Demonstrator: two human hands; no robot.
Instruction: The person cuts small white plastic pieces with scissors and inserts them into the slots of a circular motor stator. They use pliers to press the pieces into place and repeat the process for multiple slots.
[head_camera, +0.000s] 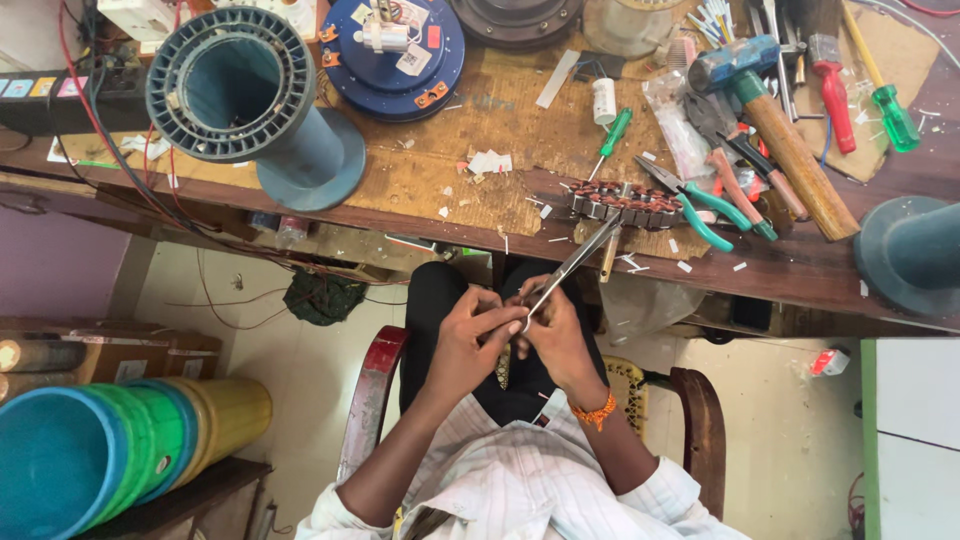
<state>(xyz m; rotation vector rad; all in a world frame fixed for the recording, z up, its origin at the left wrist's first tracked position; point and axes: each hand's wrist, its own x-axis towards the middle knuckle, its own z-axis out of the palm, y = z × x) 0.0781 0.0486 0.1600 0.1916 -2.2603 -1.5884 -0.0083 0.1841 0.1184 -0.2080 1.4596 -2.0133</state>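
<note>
My hands meet over my lap, just below the workbench edge. My right hand (556, 340), with an orange thread band at the wrist, grips a pair of slim metal scissors (578, 262) whose blades point up toward the bench. My left hand (470, 335) pinches a small white piece (517, 324) right at the scissors' lower end; the piece is too small to make out further. On the bench edge directly above lies a motor stator with copper windings (625, 205).
The wooden workbench (440, 185) carries green-handled pliers (715, 215), a hammer (770, 115), screwdrivers (612, 135), a large blue-grey spool (250, 95) and a blue round motor plate (395, 55). Red chair arms (368, 395) flank me. Stacked coloured buckets (110, 455) stand at lower left.
</note>
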